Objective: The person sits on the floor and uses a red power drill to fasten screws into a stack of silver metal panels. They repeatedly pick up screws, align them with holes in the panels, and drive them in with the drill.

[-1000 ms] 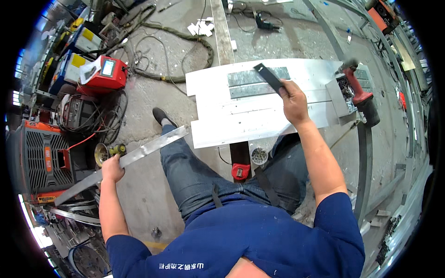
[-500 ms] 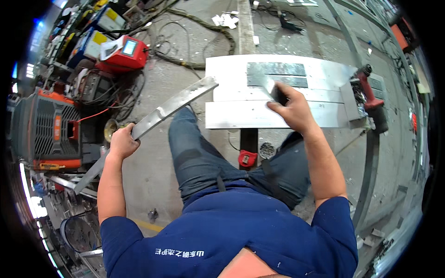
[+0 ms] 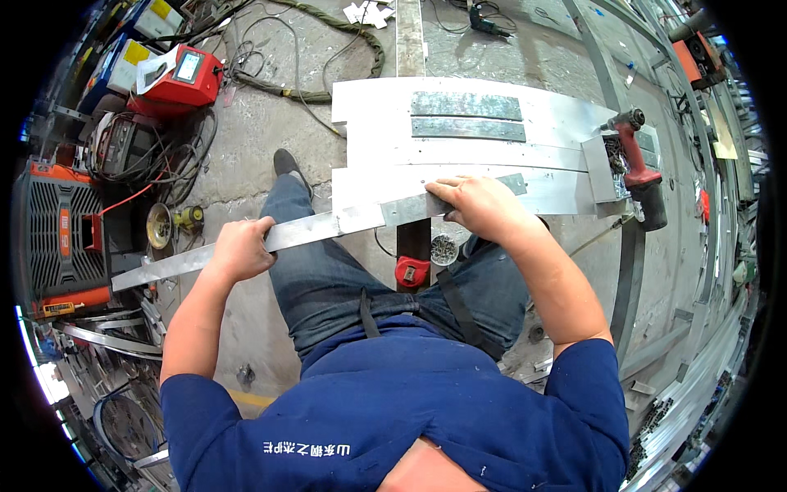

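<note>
My left hand [image 3: 243,250] is closed around a long, silvery metal bar [image 3: 316,228], which slants across my legs. At the bar's right end my right hand [image 3: 484,207] grips a flat grey metal plate [image 3: 406,207]; fingers and thumb cover its middle. The plate's left end meets or overlaps the bar; which of these I cannot tell. Under the hand lies the near edge of a white panel work surface [image 3: 373,182]. Two similar grey plates, a farther one [image 3: 466,105] and a nearer one [image 3: 467,129], lie on it side by side.
A red-and-black power tool [image 3: 638,164] rests by an open box of small fasteners [image 3: 611,168] at the panel's right. Between my legs are a red tape measure [image 3: 412,272] and a cup of small parts [image 3: 443,250]. Left stand a red machine [image 3: 176,82] and an orange-grey unit [image 3: 64,234].
My right hand has brought the plate down and nearer, to the bar's end. The bar has swung flatter, its right end moving nearer me, with my left hand still on it.
</note>
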A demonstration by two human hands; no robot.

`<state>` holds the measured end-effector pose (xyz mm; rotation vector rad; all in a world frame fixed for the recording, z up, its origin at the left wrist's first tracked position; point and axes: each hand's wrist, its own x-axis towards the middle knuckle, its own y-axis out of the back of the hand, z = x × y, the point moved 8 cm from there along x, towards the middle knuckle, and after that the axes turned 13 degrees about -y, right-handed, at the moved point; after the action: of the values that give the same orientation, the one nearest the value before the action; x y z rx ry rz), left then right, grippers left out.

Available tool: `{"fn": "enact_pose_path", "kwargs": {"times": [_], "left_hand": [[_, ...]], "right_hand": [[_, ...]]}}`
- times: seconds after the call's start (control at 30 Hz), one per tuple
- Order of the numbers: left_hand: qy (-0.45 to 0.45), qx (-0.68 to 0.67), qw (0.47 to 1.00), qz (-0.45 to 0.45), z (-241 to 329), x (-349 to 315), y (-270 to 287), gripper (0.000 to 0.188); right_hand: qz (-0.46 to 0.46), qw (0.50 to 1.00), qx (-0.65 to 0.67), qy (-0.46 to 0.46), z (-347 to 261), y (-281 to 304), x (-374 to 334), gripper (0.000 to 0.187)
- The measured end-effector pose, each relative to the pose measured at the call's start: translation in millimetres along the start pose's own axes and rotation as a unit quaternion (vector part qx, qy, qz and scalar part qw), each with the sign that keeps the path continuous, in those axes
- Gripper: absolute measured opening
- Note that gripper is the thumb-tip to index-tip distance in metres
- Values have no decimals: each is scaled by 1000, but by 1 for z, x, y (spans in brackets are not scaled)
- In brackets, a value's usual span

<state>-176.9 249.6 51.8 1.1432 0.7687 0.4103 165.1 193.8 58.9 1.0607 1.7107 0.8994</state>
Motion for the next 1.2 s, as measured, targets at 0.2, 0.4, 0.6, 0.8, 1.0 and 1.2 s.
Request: {"fn": "enact_pose_path", "kwargs": {"times": [0.2,0.4,0.6,0.8,1.0,1.2], "left_hand": [[-23,-11,1000,9,9,-2,-9,35],[-31,-6,999,3,12,-6,-9,32],[-34,4,999,22,8,-13,5,30],[-21,40,997,63,-20,-30,46,27],[77,167,973,137,-91,-93,154,32],[225,309,921,74,-181,-179,240,66]], "right_hand": [[-11,1000,-8,10,-12,-22,1,54],[-57,998,9,-22,-26,-33,4,31],[-67,997,7,-26,-37,-33,7,49],[27,998,43,33,-76,-22,34,30],[112,980,108,126,-178,14,115,28],[158,950,210,168,-254,15,185,25]]}}
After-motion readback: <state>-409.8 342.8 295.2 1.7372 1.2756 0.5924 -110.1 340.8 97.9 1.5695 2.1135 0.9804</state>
